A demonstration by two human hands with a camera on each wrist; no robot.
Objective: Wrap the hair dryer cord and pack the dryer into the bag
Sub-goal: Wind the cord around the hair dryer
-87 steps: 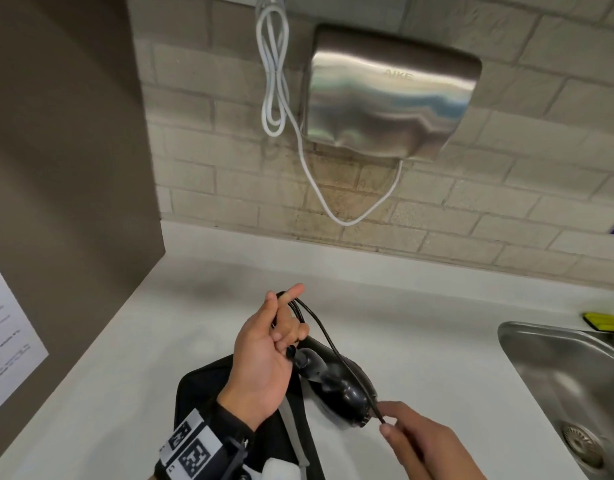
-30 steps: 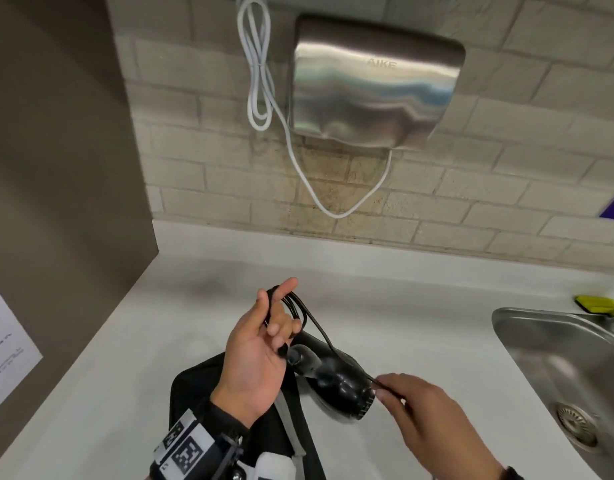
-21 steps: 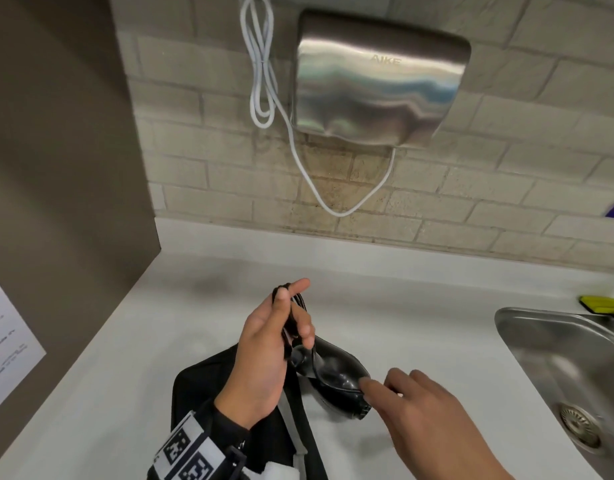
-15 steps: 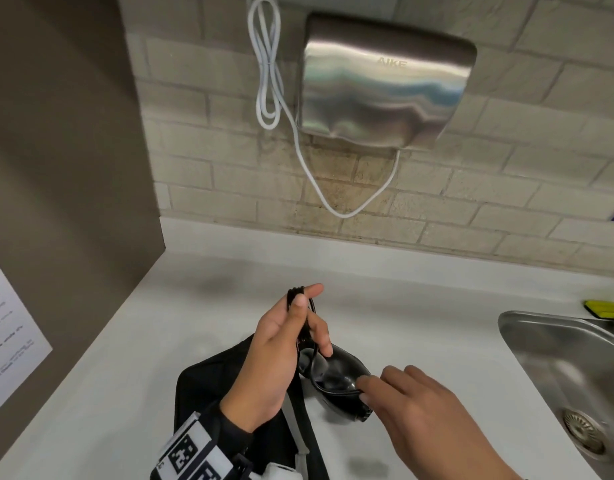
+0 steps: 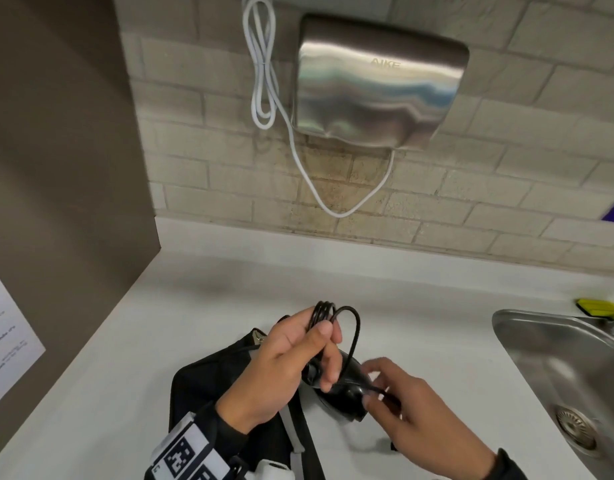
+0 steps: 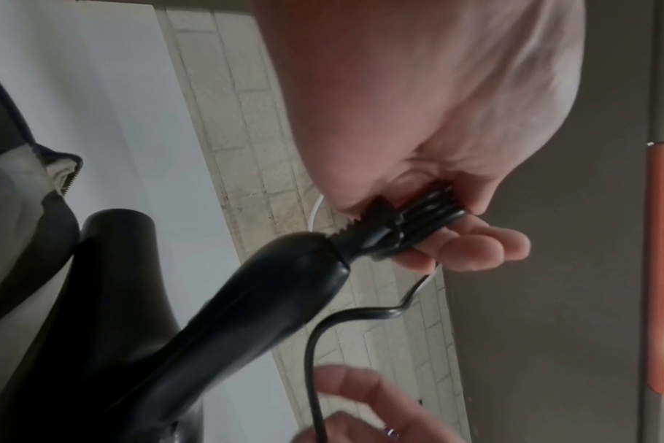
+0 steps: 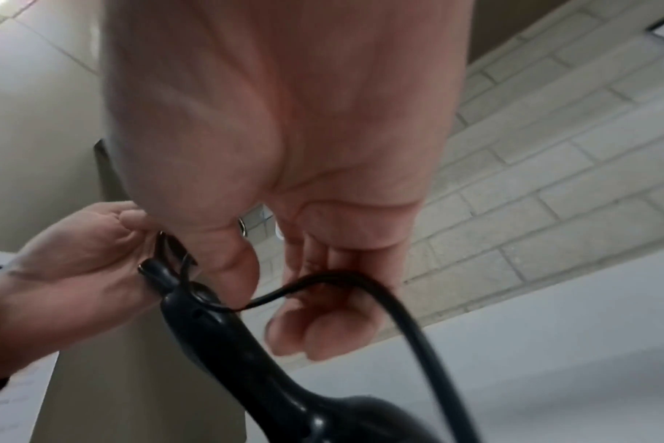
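A black hair dryer (image 5: 343, 389) hangs over the white counter, above an open black bag (image 5: 208, 382). My left hand (image 5: 298, 348) grips several gathered loops of its black cord (image 5: 324, 313) at the handle's end. In the left wrist view the loops (image 6: 433, 206) are pinched between thumb and fingers beside the dryer handle (image 6: 247, 314). My right hand (image 5: 385, 393) pinches a free stretch of cord (image 7: 323, 284) right beside the dryer body (image 7: 239, 353). One loose loop arcs from the left hand down to the right.
The white counter (image 5: 160, 341) runs back to a brick wall. A steel sink (image 5: 558, 358) lies at the right with a yellow item (image 5: 596, 306) behind it. A steel hand dryer (image 5: 378, 81) with a white cable (image 5: 264, 71) hangs on the wall. A brown partition (image 5: 56, 168) stands at the left.
My left hand has closed its fingers around the gathered cord loops. My right hand has come in to the dryer and brought another loop of cord with it.
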